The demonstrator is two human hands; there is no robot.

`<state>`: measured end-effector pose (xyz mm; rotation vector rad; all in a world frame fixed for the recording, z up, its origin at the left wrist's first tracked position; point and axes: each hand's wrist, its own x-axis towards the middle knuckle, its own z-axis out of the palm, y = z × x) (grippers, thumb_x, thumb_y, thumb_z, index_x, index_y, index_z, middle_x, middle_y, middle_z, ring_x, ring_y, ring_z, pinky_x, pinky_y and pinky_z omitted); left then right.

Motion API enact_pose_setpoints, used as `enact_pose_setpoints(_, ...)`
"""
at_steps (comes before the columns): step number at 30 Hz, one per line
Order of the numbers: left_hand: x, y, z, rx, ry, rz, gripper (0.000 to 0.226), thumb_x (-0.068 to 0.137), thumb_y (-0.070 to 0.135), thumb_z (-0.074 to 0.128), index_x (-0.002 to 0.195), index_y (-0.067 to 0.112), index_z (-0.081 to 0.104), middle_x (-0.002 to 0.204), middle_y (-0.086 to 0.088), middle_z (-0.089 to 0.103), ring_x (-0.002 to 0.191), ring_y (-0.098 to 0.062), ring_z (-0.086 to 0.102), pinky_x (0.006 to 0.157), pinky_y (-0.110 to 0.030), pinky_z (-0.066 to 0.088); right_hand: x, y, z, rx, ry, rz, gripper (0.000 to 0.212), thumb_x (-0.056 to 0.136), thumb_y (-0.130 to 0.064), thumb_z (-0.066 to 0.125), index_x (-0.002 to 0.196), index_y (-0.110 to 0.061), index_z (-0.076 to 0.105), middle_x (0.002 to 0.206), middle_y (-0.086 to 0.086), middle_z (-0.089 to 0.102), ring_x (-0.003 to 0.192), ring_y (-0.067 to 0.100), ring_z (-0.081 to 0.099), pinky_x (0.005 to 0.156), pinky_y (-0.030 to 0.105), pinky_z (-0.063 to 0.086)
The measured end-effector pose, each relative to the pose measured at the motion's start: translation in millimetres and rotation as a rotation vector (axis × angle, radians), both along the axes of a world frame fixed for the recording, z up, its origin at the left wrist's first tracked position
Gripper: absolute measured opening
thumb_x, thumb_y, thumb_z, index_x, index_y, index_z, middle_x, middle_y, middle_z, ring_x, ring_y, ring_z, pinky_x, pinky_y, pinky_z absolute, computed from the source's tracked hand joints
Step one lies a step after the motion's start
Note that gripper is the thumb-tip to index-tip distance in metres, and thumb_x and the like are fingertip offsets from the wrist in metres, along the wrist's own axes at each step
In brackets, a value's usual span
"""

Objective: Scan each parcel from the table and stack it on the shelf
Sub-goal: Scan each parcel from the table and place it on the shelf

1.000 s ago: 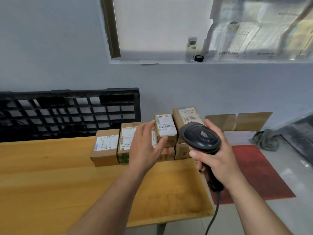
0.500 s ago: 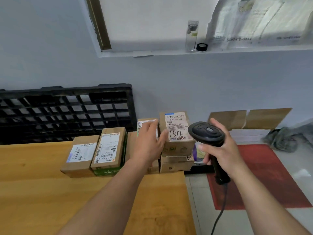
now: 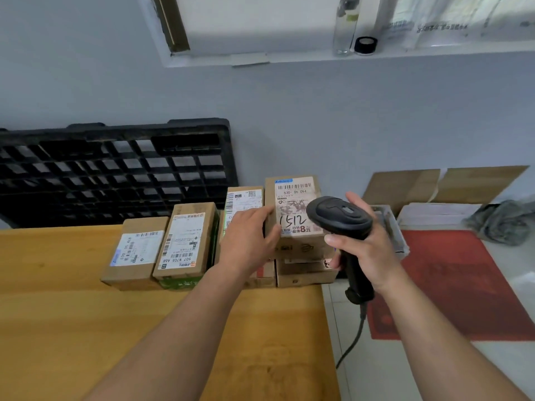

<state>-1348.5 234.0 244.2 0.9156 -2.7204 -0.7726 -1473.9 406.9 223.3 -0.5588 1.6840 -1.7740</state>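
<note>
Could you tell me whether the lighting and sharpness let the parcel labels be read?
Head view: soft, even daylight, no glare; the label of the 1512 parcel reads sharply. Head view: small print on the leftmost parcel blurs. Head view: the window ledge runs slanted, and papers above it wash out.

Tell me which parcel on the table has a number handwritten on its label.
The top parcel of the right-end stack, next to the scanner: its label bears 1512 in black marker. The other labels show only print.
</note>
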Motion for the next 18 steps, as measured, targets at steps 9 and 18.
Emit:
enact_pose_setpoints(9,14,-13,5,0.182,0.131,0.074,0.044,0.092,0.024,0.057,0.133,0.029,0.045,0.121,0.010,0.061,0.112,-0.016,0.056,0.085,-0.043,0.053,13,-19,4,0.005,0.044,0.081,0.086,0.062,-0.013,0.082,0.127,-0.052,0.041,0.119,-0.001,0.067,0.049,0.033,0.059,0.052,0.039,0.057)
enact_pose_setpoints(18,13,-12,17,0.422,0.240,0.087,0.054,0.087,0.020,0.068,0.133,0.016,0.041,0.125,-0.002,0.043,0.104,-0.011,0.053,0.083,-0.029,0.056,18,-10,17,-0.012,0.109,0.058,0.087,0.063,-0.011,0.079,0.130,-0.049,0.040,0.119,0.000,0.068,0.048,0.030,0.059,0.049,0.036,0.055)
